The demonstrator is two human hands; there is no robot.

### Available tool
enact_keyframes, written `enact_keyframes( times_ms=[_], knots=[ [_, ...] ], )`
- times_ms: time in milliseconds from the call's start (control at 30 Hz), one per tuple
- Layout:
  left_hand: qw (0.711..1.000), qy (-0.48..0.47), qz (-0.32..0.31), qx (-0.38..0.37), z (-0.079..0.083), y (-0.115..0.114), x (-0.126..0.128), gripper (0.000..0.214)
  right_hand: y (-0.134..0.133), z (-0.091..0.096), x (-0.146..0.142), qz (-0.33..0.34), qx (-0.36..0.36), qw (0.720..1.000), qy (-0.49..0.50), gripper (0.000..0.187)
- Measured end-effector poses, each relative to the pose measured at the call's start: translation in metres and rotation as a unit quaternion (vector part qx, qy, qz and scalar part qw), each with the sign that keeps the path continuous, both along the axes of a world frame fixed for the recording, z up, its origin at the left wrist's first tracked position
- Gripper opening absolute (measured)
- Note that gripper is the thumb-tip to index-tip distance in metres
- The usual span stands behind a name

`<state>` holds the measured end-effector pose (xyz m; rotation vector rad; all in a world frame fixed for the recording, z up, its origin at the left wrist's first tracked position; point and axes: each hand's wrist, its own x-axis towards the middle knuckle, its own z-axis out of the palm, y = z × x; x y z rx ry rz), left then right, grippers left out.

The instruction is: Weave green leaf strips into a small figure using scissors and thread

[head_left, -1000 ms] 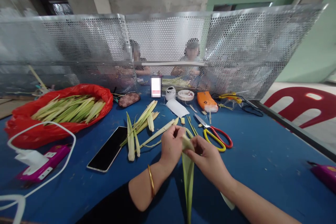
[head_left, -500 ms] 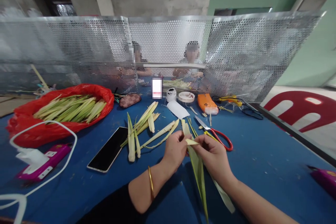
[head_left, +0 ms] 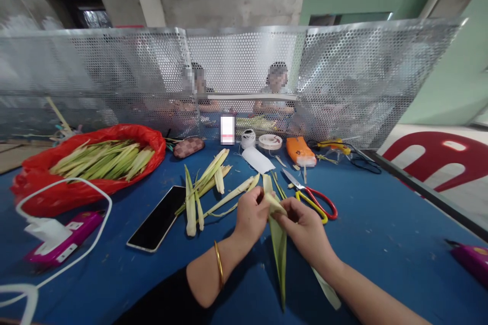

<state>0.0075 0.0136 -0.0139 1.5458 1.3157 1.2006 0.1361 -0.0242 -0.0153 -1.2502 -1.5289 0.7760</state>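
Note:
My left hand and my right hand meet near the middle of the table, fingertips pinched on a long pale-green leaf. Between the two hands the leaf's top is folded over, and its tapered end hangs down toward me. A gold bangle circles my left wrist. Another pale leaf strip lies partly under my right wrist. Just beyond my right hand are scissors with red and yellow handles. Several loose leaves lie to the left of my hands.
A black-screened phone lies left, by a red plastic bag of leaves and a purple power strip with a white cable. Thread, a tape roll and an orange packet line the back, before a perforated metal screen. People sit behind it.
The folded top of the leaf has opened broader between my fingers, and its hanging end has swung left. More of the scissors' yellow handle shows now.

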Motion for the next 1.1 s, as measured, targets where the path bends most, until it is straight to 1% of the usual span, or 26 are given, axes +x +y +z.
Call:
enact_keyframes(
  times_ms=[67, 200, 267, 400, 500, 600, 700, 867, 933, 1000, 1033, 1100],
  knots=[
    [1.000, 0.019, 0.013, 0.012, -0.001, 0.001, -0.001, 0.031, -0.001, 0.000, 0.000, 0.007, -0.008, 1.000, -0.007, 0.010],
    [0.999, 0.045, 0.024, 0.018, -0.003, 0.006, -0.003, 0.032, -0.004, 0.002, -0.001, 0.020, 0.027, 0.999, -0.030, 0.007],
    [0.999, 0.043, 0.026, 0.016, -0.004, 0.008, -0.004, 0.032, -0.005, 0.003, -0.002, 0.018, 0.015, 0.999, -0.028, 0.004],
    [0.999, 0.019, 0.032, 0.026, -0.003, 0.010, -0.006, 0.029, -0.005, 0.005, -0.004, 0.040, -0.029, 0.998, -0.030, 0.008],
    [0.999, 0.015, 0.039, 0.033, -0.002, 0.009, -0.006, 0.028, -0.006, 0.004, -0.003, 0.061, -0.018, 0.997, -0.044, 0.008],
    [0.999, 0.018, 0.044, 0.020, -0.002, 0.011, -0.006, 0.028, -0.007, 0.003, -0.003, 0.057, -0.002, 0.997, -0.051, 0.005],
    [0.999, 0.014, 0.047, 0.005, -0.003, 0.013, -0.006, 0.029, -0.007, 0.002, -0.004, 0.047, -0.016, 0.997, -0.051, 0.010],
    [0.999, 0.006, 0.052, 0.004, -0.003, 0.013, -0.007, 0.028, -0.009, 0.004, -0.005, 0.079, -0.023, 0.995, -0.057, 0.011],
    [0.998, -0.023, 0.058, -0.009, -0.002, 0.012, -0.006, 0.029, -0.009, 0.005, -0.005, 0.067, -0.023, 0.996, -0.055, 0.012],
    [0.996, -0.064, 0.047, -0.042, 0.000, 0.010, -0.005, 0.030, -0.009, 0.005, -0.004, 0.041, -0.027, 0.998, -0.042, 0.009],
    [0.994, -0.083, 0.032, -0.062, 0.001, 0.009, -0.003, 0.030, -0.008, 0.005, -0.002, 0.025, -0.027, 0.999, -0.034, 0.008],
    [0.986, -0.124, -0.019, -0.107, 0.004, 0.004, 0.001, 0.029, -0.005, 0.004, 0.000, -0.007, -0.017, 1.000, -0.017, 0.009]
  ],
)
